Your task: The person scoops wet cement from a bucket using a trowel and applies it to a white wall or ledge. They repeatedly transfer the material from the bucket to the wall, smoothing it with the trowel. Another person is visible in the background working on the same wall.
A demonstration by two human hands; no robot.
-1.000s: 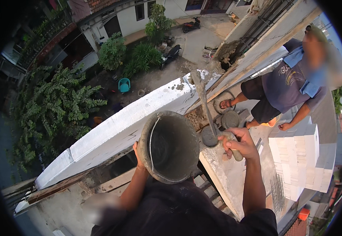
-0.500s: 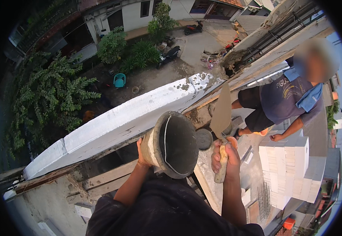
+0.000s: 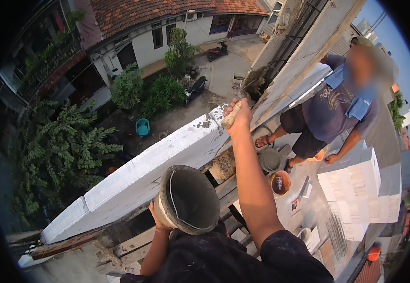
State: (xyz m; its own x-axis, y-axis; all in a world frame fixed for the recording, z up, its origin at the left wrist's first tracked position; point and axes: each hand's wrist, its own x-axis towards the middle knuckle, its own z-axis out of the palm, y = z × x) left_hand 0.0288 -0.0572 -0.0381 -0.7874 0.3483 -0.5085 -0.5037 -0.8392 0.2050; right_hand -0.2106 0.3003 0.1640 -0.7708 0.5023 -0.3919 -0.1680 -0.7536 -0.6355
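My left hand (image 3: 160,213) grips a mortar-crusted bucket (image 3: 191,200) from its left side; the bucket tilts, its inside showing grey residue and a wire handle across it. My right hand (image 3: 238,113) is closed on the worn wooden handle of a trowel (image 3: 230,116), stretched out to the far end of the white block wall (image 3: 134,172), beside a concrete column (image 3: 261,66). The trowel's blade is mostly hidden beyond my hand. Grey mortar is spattered along the wall top there, just left of my hand.
A co-worker (image 3: 318,118) stands at right near stacked white blocks (image 3: 356,188). An orange bucket (image 3: 280,183), round containers (image 3: 270,158), loose tools and wire mesh (image 3: 338,228) lie on the platform, among planks and dark gaps (image 3: 212,178). Beyond the wall is a drop to a yard.
My right arm has reached up and forward, carrying the trowel from beside the bucket to the wall top. My left hand and bucket sit lower in the view, which has shifted.
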